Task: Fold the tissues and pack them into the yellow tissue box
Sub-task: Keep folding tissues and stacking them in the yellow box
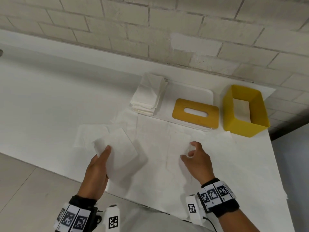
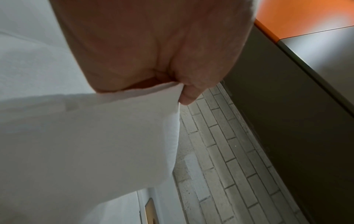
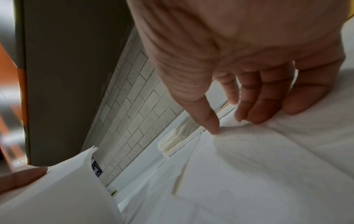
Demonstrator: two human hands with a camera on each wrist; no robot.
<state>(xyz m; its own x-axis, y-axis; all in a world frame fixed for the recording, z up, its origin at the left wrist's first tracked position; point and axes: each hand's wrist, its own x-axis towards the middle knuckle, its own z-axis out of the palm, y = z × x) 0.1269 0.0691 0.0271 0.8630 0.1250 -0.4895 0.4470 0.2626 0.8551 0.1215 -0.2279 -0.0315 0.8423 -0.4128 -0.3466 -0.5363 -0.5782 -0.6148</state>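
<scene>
A white table [image 1: 50,101] is standing against a pale brick wall [image 1: 150,30], with grey floor tiles [image 1: 25,190] showing at its near edge. The yellow box [image 1: 245,126] is sitting open-topped at the table's far right corner, its long axis running toward the wall, and a white tissue is lying at its bottom. Just left of the box, its slotted yellow lid [image 1: 195,113] is lying flat on a white tray [image 1: 209,94]; further left of the box, a stack [image 1: 148,96] of tissues is resting by the wall. Nearer than the box and to its left, the left hand [image 1: 97,174] is holding a folded tissue [image 1: 118,151] clear of the table, thumb on top. The right hand [image 1: 197,159], closer to the box, is pinching a corner of a flat tissue [image 1: 178,144] lying on the table, fingers narrowly curled. More loose tissues are lying spread between the hands and the tray.
</scene>
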